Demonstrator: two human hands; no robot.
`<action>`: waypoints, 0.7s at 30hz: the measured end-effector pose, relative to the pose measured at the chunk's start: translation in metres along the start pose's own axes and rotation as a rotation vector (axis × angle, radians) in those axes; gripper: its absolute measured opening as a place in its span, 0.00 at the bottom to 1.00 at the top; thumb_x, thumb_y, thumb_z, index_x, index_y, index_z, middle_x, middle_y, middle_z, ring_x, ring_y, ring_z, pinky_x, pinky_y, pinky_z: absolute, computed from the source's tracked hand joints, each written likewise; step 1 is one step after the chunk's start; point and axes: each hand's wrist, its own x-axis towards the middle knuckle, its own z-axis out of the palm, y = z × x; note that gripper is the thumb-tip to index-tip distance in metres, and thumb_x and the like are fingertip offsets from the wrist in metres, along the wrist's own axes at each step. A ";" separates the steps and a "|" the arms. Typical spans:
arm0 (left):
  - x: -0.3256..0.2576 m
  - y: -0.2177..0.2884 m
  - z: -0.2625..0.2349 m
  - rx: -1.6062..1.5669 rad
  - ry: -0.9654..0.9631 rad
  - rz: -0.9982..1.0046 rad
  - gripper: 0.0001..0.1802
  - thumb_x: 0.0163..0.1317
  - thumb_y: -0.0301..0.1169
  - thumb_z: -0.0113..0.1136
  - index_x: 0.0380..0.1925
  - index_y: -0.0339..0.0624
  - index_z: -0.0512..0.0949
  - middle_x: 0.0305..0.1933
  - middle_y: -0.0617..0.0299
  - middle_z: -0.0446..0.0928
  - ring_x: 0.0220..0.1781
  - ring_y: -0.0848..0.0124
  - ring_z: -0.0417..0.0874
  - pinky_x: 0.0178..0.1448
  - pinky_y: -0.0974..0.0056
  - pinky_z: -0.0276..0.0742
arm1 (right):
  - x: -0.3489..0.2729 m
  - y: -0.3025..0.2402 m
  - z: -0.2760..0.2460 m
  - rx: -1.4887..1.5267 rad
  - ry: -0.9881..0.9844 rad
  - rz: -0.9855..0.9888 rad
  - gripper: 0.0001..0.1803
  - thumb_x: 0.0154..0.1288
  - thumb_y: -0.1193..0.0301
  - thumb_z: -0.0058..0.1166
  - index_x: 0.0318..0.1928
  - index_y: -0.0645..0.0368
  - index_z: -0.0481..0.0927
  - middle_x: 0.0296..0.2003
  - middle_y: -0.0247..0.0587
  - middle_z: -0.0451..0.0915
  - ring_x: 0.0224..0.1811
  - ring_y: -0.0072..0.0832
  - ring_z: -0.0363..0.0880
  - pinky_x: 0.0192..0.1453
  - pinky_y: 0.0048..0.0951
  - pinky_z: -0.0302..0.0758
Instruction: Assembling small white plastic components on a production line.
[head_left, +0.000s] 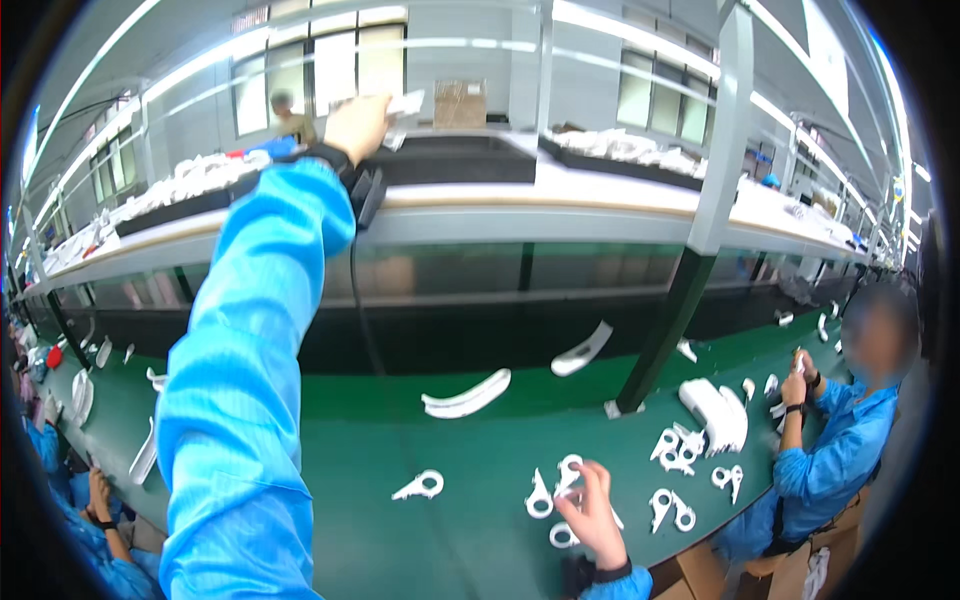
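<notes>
My left arm, in a blue sleeve, stretches up to the raised shelf. My left hand (pixel 358 128) is closed on a white plastic piece (pixel 407 103), whose exact shape is blurred, beside a black tray (pixel 460 160). Low over the green table (pixel 350 540), my right hand (pixel 598 518) has its thumb and fingers apart around a white ring-shaped part with a pointed tail (pixel 569 468). Right by it lie a similar pointed ring part (pixel 539 497) and another ring (pixel 563 535), partly covered by my hand. One more pointed ring part (pixel 420 485) lies further left.
Curved white strips (pixel 467 396) lie beyond my right hand. A grey post (pixel 690 260) rises from the table. White covers (pixel 715 415) are stacked at right, near a co-worker in blue (pixel 835 440). Trays of white parts (pixel 635 150) and a cardboard box (pixel 460 103) sit on the shelf.
</notes>
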 end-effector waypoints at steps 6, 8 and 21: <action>-0.020 -0.021 -0.009 0.109 -0.343 -0.006 0.20 0.54 0.40 0.62 0.48 0.50 0.80 0.46 0.48 0.82 0.51 0.50 0.81 0.55 0.52 0.76 | -0.029 0.026 -0.077 -0.078 0.077 0.215 0.28 0.55 0.75 0.62 0.57 0.62 0.70 0.55 0.45 0.64 0.37 0.28 0.79 0.42 0.27 0.77; -0.018 -0.034 -0.013 0.044 -0.477 -0.097 0.32 0.49 0.47 0.66 0.57 0.56 0.76 0.55 0.50 0.78 0.61 0.51 0.76 0.62 0.46 0.70 | -0.024 0.027 -0.087 -0.087 0.068 0.222 0.27 0.55 0.74 0.63 0.56 0.62 0.71 0.54 0.45 0.65 0.37 0.27 0.78 0.41 0.27 0.77; -0.068 -0.065 -0.051 0.066 0.212 -0.198 0.39 0.49 0.26 0.55 0.66 0.37 0.60 0.54 0.38 0.73 0.57 0.43 0.73 0.59 0.42 0.68 | 0.084 -0.013 -0.087 0.297 -0.358 -0.104 0.14 0.67 0.69 0.56 0.48 0.63 0.76 0.37 0.39 0.79 0.36 0.23 0.78 0.38 0.23 0.76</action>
